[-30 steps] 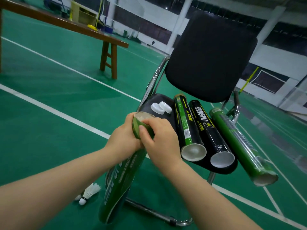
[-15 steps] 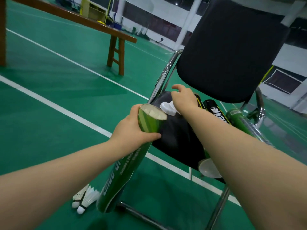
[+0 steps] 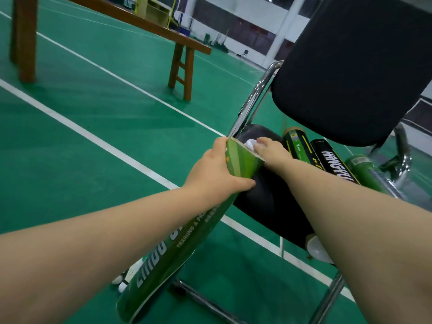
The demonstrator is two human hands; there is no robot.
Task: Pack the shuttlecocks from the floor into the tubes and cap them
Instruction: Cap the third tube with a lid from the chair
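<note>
My left hand (image 3: pixel 214 174) grips a long green tube (image 3: pixel 184 235) near its open top; the tube slants down toward the floor. My right hand (image 3: pixel 272 152) reaches past the tube's mouth onto the black chair seat (image 3: pixel 268 197), fingers on a white cap (image 3: pixel 250 143). Whether the cap is lifted I cannot tell. Three more tubes lie on the seat: a green-and-black tube (image 3: pixel 298 146), a black tube (image 3: pixel 334 163) and a green tube (image 3: pixel 364 171). Two white shuttlecocks (image 3: pixel 127 275) lie on the floor beside the held tube's lower end.
The chair's black backrest (image 3: pixel 350 66) rises at the upper right on a chrome frame (image 3: pixel 254 99). A long wooden bench (image 3: pixel 131 22) stands across the green court floor (image 3: pixel 81 113) behind. White court lines cross the floor.
My right hand left the tube's mouth and reached out to the white caps on the seat, now touching one. The view has moved closer to the chair. My left hand keeps its grip.
</note>
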